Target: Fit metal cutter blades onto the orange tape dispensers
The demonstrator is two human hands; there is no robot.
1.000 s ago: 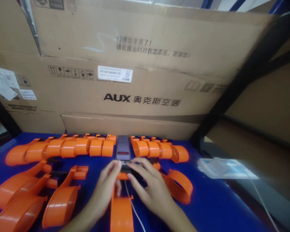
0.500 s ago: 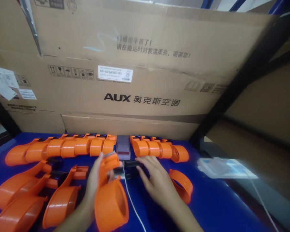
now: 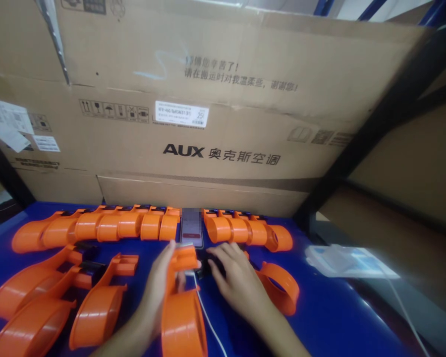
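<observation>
My left hand (image 3: 159,285) is closed around an orange plastic tape dispenser (image 3: 184,325), whose wide ring hangs toward me. A thin silvery strip shows along its top end. Just to the right, my right hand (image 3: 235,277) has its fingers bent round a small black part (image 3: 204,267), mostly covered by the fingers. The black part meets or nearly meets the dispenser's end; I cannot tell whether they are joined. Behind my right wrist lies another orange dispenser (image 3: 282,280) on its side.
A row of orange dispensers (image 3: 109,227) with dark ends lines the back of the blue table (image 3: 342,317), with a phone (image 3: 192,228) standing among them. More dispensers (image 3: 98,317) lie at left. A white cable (image 3: 212,322), a plastic packet (image 3: 351,261) and a large carton (image 3: 223,124) are around.
My left hand has moved right and slightly down with the orange dispenser, bringing its end up to the black part at my right fingers. The view has shifted slightly.
</observation>
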